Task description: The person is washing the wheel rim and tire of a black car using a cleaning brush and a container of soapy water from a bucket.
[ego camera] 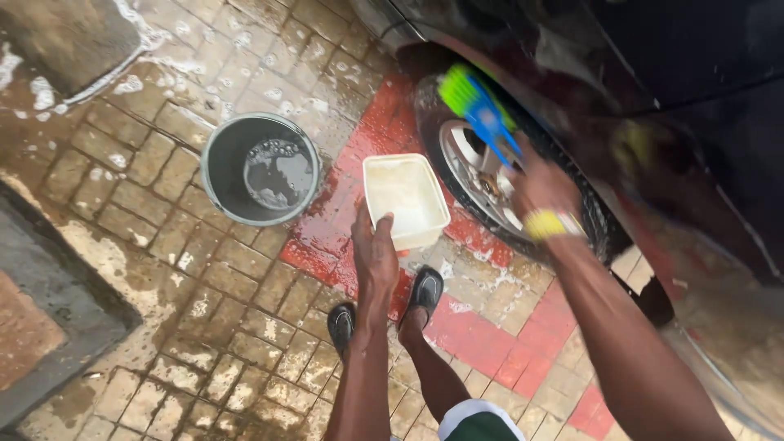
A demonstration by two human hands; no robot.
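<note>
Two hands work here, one on each thing. The left hand (376,245) holds one white tub (405,198) by its near rim, the fingers closed over the edge. The tub is square and tilted, above the wet paving, just in front of the wheel (482,175). The right hand (539,186) is clamped around the handle of one brush (478,110). The brush has a blue body and green bristles, and its head is at the top of the tire; it looks blurred. On the right wrist there is one yellow band (545,223).

One dark car (686,98) fills the upper right, and only one wheel of it is visible, with silver spokes. To the left of the tub, apart from it, stands one grey bucket (260,169) with a little foamy water at the bottom. Two black shoes (425,290) stand on the brick paving (204,318), which is wet and has one red strip near the car.
</note>
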